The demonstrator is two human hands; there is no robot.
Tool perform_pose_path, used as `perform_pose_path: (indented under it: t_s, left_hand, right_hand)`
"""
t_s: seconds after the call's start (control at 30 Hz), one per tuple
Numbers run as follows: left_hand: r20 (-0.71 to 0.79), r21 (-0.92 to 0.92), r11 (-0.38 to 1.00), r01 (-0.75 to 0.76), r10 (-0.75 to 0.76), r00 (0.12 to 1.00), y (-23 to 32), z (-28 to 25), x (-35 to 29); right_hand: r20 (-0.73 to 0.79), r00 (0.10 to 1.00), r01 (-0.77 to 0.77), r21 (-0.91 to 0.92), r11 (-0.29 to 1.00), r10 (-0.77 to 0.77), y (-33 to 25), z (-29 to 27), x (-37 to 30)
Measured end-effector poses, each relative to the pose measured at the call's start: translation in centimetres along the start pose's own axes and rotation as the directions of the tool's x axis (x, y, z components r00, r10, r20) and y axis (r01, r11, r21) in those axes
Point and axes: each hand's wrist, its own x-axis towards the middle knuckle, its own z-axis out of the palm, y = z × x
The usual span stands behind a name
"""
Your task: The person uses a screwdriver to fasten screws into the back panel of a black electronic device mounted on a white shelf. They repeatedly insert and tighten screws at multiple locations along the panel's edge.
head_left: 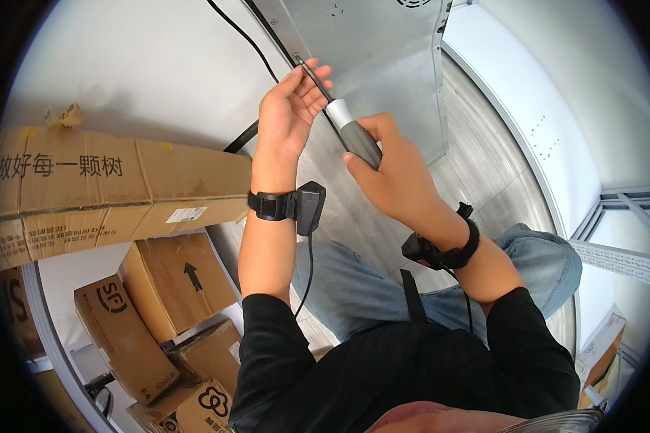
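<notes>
A screwdriver (359, 141) with a thick grey and white handle and a long thin shaft slants up and left. My right hand (399, 169) is wrapped round its handle. Up by the tip, my left hand (287, 115) has its thumb and fingers closed about the shaft, palm partly turned up. The tip meets the edge of a grey metal panel (383, 72), which belongs to a tall cabinet-like appliance. A small screw at the tip is too small to make out surely.
A long cardboard box (202, 177) lies left of my left forearm. Below it, several brown cartons (177, 281) stand on a metal-framed rack (47, 339). A black cable (242, 32) hangs along the white wall. At right is a white curved-looking panel (527, 94).
</notes>
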Motion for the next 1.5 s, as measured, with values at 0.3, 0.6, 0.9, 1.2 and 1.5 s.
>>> perform_pose_path:
  t_s: [0.3,0.6,0.9,1.2,1.5]
  left_hand:
    - [-0.052,0.155,0.988,-0.023,0.031,0.998,-0.4,-0.1,-0.1]
    - [-0.154,0.204,0.979,0.008,0.024,0.988,-0.7,0.1,0.1]
    - [0.042,0.189,0.982,-0.011,0.003,0.999,-0.1,-0.3,0.0]
    - [-0.128,0.278,0.961,-0.001,0.038,0.991,-0.9,0.7,0.3]
    - [0.017,0.176,0.984,-0.028,0.025,1.0,-0.1,0.9,0.1]
  right_hand:
    - [0.07,0.994,-0.094,0.089,0.992,0.088,-0.2,0.4,-0.4]
    - [-0.016,1.0,-0.012,-0.025,1.0,0.012,0.7,0.6,-1.1]
    - [0.098,0.984,-0.159,0.074,0.984,0.152,1.3,0.1,0.1]
    - [-0.013,0.994,-0.11,0.038,0.993,0.11,1.3,0.4,-0.4]
    - [0.265,0.894,-0.446,0.448,0.775,0.361,1.5,-0.7,0.6]
